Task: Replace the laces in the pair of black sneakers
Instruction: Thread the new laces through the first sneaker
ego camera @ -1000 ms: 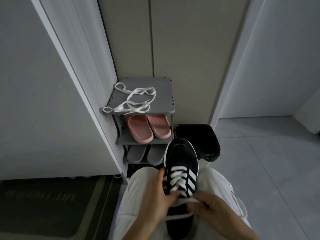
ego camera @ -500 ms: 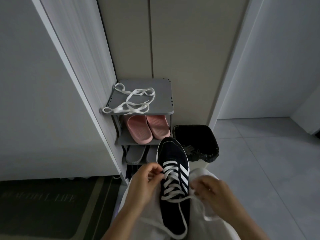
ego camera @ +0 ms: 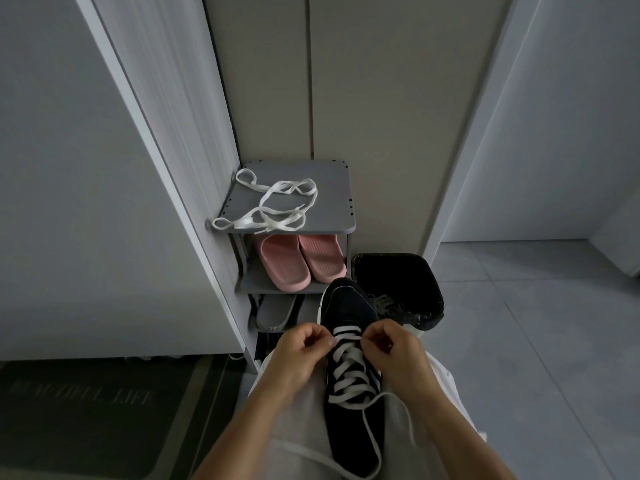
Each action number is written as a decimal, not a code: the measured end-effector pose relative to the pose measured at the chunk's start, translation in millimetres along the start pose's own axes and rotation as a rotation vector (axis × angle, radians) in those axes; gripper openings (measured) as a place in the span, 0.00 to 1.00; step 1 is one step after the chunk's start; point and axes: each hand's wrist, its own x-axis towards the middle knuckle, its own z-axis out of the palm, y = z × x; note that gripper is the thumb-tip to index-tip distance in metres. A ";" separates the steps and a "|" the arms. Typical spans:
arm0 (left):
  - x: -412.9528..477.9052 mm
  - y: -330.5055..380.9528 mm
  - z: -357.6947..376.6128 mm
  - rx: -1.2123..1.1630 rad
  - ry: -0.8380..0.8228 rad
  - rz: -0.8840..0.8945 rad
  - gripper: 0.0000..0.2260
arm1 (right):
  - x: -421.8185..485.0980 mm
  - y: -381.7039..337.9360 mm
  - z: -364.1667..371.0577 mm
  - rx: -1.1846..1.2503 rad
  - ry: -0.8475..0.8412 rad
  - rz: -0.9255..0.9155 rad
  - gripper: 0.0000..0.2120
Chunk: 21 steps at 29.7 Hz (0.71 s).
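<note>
A black sneaker [ego camera: 348,308] with white stripes lies on my lap, toe pointing away from me. A white lace [ego camera: 348,367] is threaded in crosses up its front, and its loose ends trail down toward me. My left hand [ego camera: 299,355] pinches the lace at the left side of the lowest row near the toe. My right hand [ego camera: 394,351] pinches the same row at the right side. Another loose white lace [ego camera: 273,206] lies tangled on top of the grey shoe rack [ego camera: 332,188].
Pink slippers [ego camera: 301,259] sit on the rack's second shelf, grey slippers [ego camera: 275,311] below. A bin with a black liner [ego camera: 412,278] holding a discarded lace stands right of the rack. A dark doormat [ego camera: 86,410] lies at the lower left. Grey tiled floor [ego camera: 536,323] stretches right.
Both hands have moved up the sneaker from the top eyelets to the lowest lace row near the toe. The lace ends now hang loose toward me.
</note>
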 end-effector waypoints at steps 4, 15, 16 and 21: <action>-4.9 -4.1 2.6 -0.052 0.076 -0.022 0.02 | -6.6 2.7 2.1 0.033 0.052 -0.001 0.05; -22.6 -5.3 15.5 0.353 0.163 0.118 0.15 | -10.8 2.5 3.2 -0.073 -0.071 0.042 0.08; -22.3 -3.7 16.2 0.408 0.157 0.109 0.16 | -11.1 2.7 4.4 -0.114 -0.060 0.017 0.09; -22.0 8.9 20.6 0.613 0.170 0.087 0.17 | -13.5 2.3 13.0 -0.221 -0.009 0.047 0.13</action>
